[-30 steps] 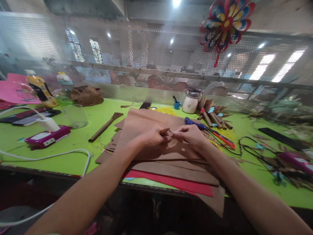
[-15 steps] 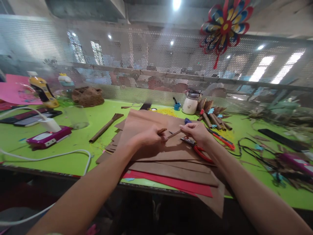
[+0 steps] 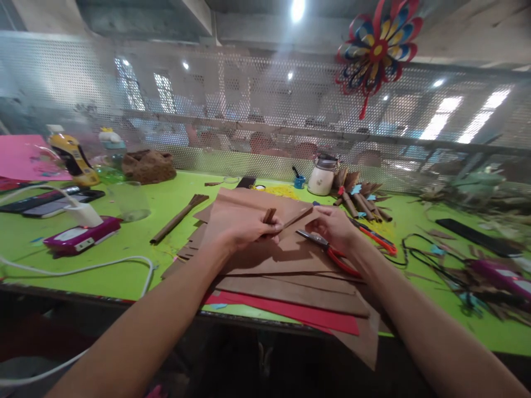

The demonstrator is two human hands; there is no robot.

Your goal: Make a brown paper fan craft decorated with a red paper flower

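My left hand is closed around a short rolled piece of brown paper and a narrow brown paper strip, which slants up to the right. My right hand has its fingers curled near the strip's far end; whether they touch it is unclear. Red-handled scissors lie against the right hand's underside, blades pointing left and the loops partly covered by the wrist. Beneath both hands is a stack of brown paper sheets, with red paper under its front edge.
A brown paper tube with a fringed end lies left of the stack. Several similar tubes are piled behind my right hand, near orange-handled pliers and a white jar. A purple power strip and cup stand left.
My right fingers have shifted off their pinch near the strip's end, which now shows more of its length. The scissors' tips have moved slightly left. The rolled piece in my left hand is tilted more upright.
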